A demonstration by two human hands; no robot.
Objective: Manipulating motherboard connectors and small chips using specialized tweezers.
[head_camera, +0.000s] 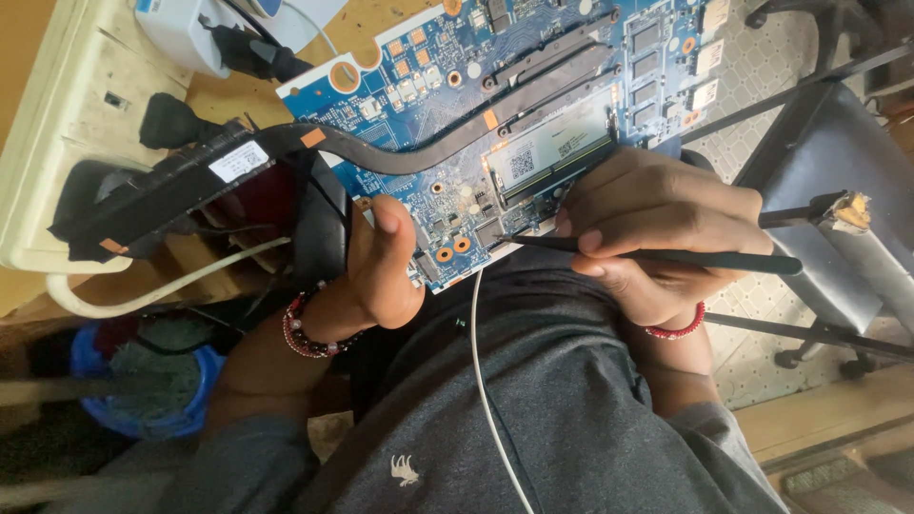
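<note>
Over a lap in a grey shirt (571,400), the right hand (657,233) pinches a slim black probe (666,255) in a closed grip, its long axis level, tip pointing left at the blue laptop motherboard's (419,86) near edge. The left hand (381,266) clamps that edge, thumb on top. Beyond, a black heat pipe (419,152) crosses the board toward the fan (171,190).

The left hand (381,271), a beaded band on its wrist, is gripping with thumb raised and pressed flat, while the right hand (657,233), a red band on its wrist, is pinching with curled fingers, pen-style.
</note>
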